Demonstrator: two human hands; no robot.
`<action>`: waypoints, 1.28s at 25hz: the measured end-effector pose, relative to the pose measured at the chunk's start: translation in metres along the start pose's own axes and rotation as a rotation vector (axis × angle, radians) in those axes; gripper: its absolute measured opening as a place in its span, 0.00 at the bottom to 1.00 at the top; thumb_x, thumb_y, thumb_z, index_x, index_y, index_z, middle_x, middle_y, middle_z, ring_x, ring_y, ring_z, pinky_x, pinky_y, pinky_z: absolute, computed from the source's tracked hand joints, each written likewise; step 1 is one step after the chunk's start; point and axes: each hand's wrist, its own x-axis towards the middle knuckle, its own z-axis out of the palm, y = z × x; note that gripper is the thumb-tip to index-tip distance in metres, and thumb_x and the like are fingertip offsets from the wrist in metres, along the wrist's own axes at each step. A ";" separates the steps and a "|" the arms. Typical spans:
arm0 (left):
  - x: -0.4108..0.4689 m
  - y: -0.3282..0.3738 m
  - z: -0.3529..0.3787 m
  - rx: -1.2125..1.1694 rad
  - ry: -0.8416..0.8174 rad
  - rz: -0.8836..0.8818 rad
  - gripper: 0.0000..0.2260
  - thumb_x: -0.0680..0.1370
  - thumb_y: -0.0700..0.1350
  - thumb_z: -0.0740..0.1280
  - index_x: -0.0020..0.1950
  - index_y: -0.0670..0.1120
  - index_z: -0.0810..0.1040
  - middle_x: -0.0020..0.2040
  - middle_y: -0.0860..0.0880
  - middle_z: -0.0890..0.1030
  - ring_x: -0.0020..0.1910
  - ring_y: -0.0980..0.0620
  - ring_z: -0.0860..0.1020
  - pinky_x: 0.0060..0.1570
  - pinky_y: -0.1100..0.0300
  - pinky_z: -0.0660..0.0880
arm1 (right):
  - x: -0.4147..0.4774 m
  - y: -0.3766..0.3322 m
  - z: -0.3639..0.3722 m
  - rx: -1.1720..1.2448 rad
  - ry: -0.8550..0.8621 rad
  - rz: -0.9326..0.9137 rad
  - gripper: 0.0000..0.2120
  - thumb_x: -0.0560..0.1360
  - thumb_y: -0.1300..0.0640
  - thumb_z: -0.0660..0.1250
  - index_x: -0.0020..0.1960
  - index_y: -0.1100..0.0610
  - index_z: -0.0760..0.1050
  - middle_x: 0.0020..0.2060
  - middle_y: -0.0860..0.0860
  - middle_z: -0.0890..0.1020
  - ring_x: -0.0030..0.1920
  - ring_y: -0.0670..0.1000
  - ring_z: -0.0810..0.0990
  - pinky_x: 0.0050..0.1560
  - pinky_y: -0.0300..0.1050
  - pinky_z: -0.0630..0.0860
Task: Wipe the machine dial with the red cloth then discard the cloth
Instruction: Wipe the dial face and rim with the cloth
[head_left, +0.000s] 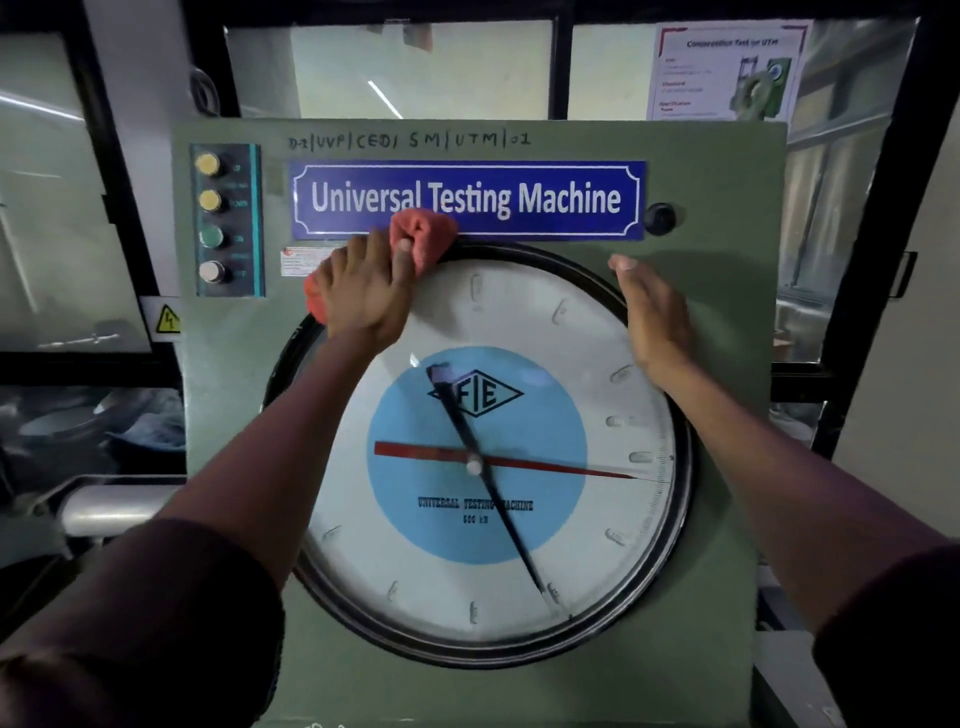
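Observation:
The big round machine dial has a white face, a blue centre, a red pointer and a black pointer, all under glass in a dark rim. My left hand presses the red cloth against the dial's upper left rim; the cloth bulges out above my fingers and at the left of my palm. My right hand lies flat with fingers together against the dial's upper right rim and holds nothing.
The green machine panel carries a blue "Universal Testing Machine" plate, a column of push buttons at the left and a black knob at the right. Dark-framed windows stand behind, with a poster at the upper right.

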 end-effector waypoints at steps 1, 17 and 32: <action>-0.007 -0.013 -0.002 -0.029 0.018 -0.076 0.21 0.86 0.57 0.50 0.65 0.44 0.72 0.64 0.38 0.75 0.65 0.36 0.71 0.69 0.41 0.61 | 0.002 -0.005 0.005 0.003 -0.009 -0.008 0.24 0.81 0.38 0.55 0.65 0.49 0.80 0.57 0.43 0.83 0.57 0.44 0.79 0.57 0.44 0.73; -0.066 -0.094 -0.015 -0.313 0.062 -0.452 0.29 0.85 0.61 0.45 0.73 0.45 0.72 0.70 0.39 0.74 0.71 0.38 0.69 0.71 0.43 0.58 | -0.005 -0.020 0.031 -0.073 -0.123 -0.051 0.21 0.86 0.47 0.56 0.76 0.53 0.72 0.73 0.51 0.77 0.73 0.51 0.74 0.75 0.50 0.68; -0.047 -0.051 0.013 0.166 0.060 0.508 0.26 0.87 0.54 0.50 0.84 0.47 0.59 0.84 0.45 0.58 0.84 0.46 0.52 0.83 0.47 0.46 | 0.014 -0.007 0.024 -0.168 -0.191 0.007 0.25 0.81 0.34 0.52 0.68 0.43 0.75 0.68 0.47 0.80 0.68 0.51 0.77 0.70 0.52 0.72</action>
